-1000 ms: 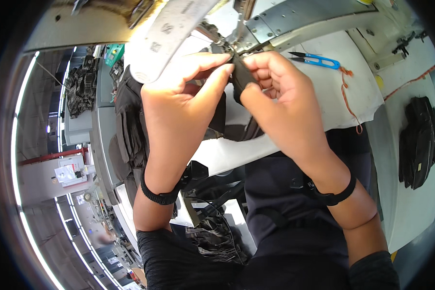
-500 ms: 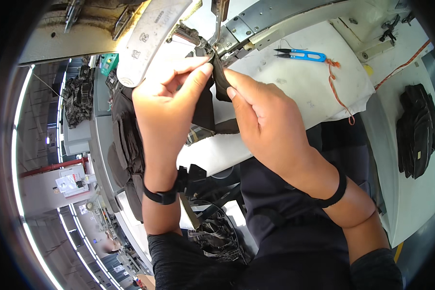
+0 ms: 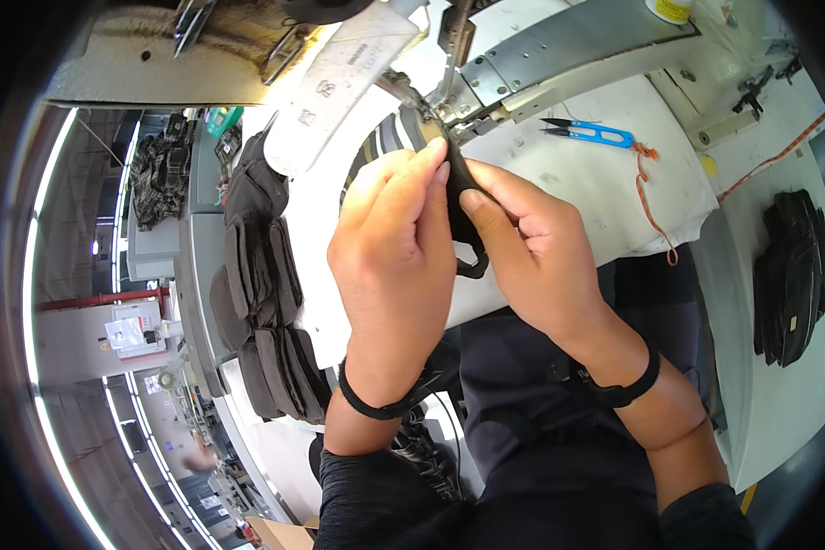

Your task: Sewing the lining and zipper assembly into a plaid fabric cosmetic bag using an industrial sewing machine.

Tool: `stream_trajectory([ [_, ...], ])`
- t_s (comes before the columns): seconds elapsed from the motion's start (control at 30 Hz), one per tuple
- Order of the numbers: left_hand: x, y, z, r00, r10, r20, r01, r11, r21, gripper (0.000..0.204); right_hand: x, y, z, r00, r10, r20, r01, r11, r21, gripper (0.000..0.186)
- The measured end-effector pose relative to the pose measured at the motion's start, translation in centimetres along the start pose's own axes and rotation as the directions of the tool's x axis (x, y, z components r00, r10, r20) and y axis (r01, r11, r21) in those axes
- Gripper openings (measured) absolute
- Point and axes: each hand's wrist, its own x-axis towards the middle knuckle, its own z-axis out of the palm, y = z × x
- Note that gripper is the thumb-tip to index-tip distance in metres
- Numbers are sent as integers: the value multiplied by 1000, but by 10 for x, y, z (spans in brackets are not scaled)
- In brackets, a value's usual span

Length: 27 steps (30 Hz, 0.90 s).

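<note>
A dark brown cloth piece point(image 3: 466, 197) lies between my two hands, just in front of the sewing machine's needle area point(image 3: 440, 108). My left hand point(image 3: 392, 243) pinches its near-left edge, with thumb and fingers pressed together. On the other side, my right hand point(image 3: 533, 246) grips the cloth between thumb and forefinger. Striped fabric point(image 3: 396, 136) in grey, white and tan shows beyond my left fingers, running up to the machine. The cloth's lower end hangs in a loop below the fingers. Part of the cloth is hidden behind my hands.
Blue thread snips point(image 3: 598, 135) with an orange cord lie on the white machine bed point(image 3: 568, 192) to the right. Folded dark brown pieces point(image 3: 264, 266) are piled at left. Another dark stack point(image 3: 791, 275) rests on the right-hand table. A pale machine arm cover point(image 3: 339, 87) overhangs the upper left.
My left hand has shifted right and nearer, its fingers now closer to my right hand. The striped fabric now shows plainly by the machine. The view itself has moved slightly.
</note>
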Motion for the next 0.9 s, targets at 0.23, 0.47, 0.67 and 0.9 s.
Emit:
stream_trajectory([
  [0.23, 4, 10, 0, 999, -16, 38, 12, 994, 105, 19, 6, -10, -5, 982, 162, 93, -173, 977, 121, 29],
  [0.47, 1, 10, 3, 999, -19, 46, 15, 996, 86, 18, 8, -13, 2, 988, 138, 75, -154, 946, 284, 35],
  [0.67, -16, 8, 15, 999, 38, -36, -34, 995, 94, 31, 4, 0, -4, 989, 147, 32, -149, 936, 319, 34],
  [0.9, -21, -12, 7, 961, 268, -64, -253, 950, 181, 34, -8, -8, -7, 997, -46, -68, 45, 999, -11, 24],
])
